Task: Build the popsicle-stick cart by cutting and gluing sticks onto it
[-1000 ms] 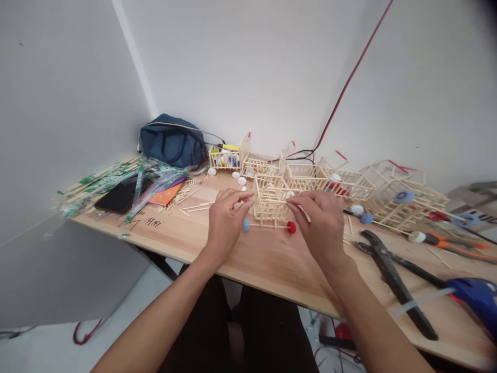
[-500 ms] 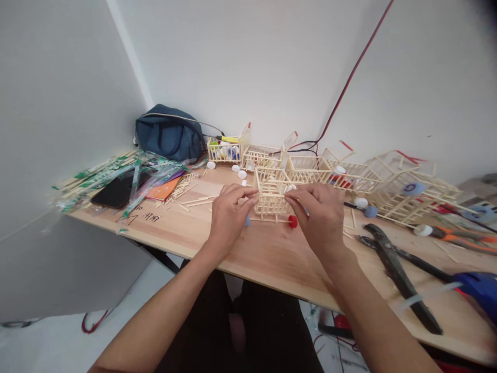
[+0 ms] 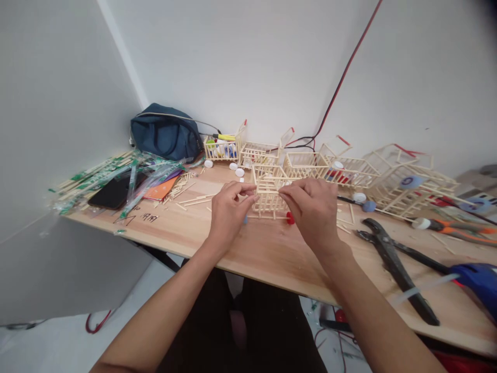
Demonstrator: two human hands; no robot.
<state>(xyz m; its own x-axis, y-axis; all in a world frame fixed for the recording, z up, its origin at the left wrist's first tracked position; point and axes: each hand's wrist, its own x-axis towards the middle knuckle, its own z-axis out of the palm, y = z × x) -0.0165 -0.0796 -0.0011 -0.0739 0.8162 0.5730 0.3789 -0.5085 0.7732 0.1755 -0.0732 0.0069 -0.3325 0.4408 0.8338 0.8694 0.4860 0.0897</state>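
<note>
In front of me on the table stands a small cart (image 3: pixel 268 203) built of thin wooden sticks, with a red cap (image 3: pixel 290 218) as a wheel at its lower right. A blue cap wheel (image 3: pixel 245 220) is partly covered at its lower left. My left hand (image 3: pixel 233 212) pinches the cart's upper left edge between thumb and forefinger. Thumb and fingers of my right hand (image 3: pixel 313 212) are pressed together at the upper right front corner. A stick runs across the cart's top between the two hands. The fingertips hide the exact points of contact.
Several stick carts (image 3: pixel 306 165) line the wall, one holding coloured caps (image 3: pixel 223 150). At left lie a blue pouch (image 3: pixel 166 132), a black phone (image 3: pixel 112 191), wrapped sticks (image 3: pixel 93 173) and loose sticks (image 3: pixel 200 200). Black pliers (image 3: pixel 399 272) and orange-handled pliers (image 3: pixel 462 230) lie at right.
My right hand has shifted slightly left, its fingertips closer together at the cart's corner. The left hand stays at the left edge. The whole view has moved a little.
</note>
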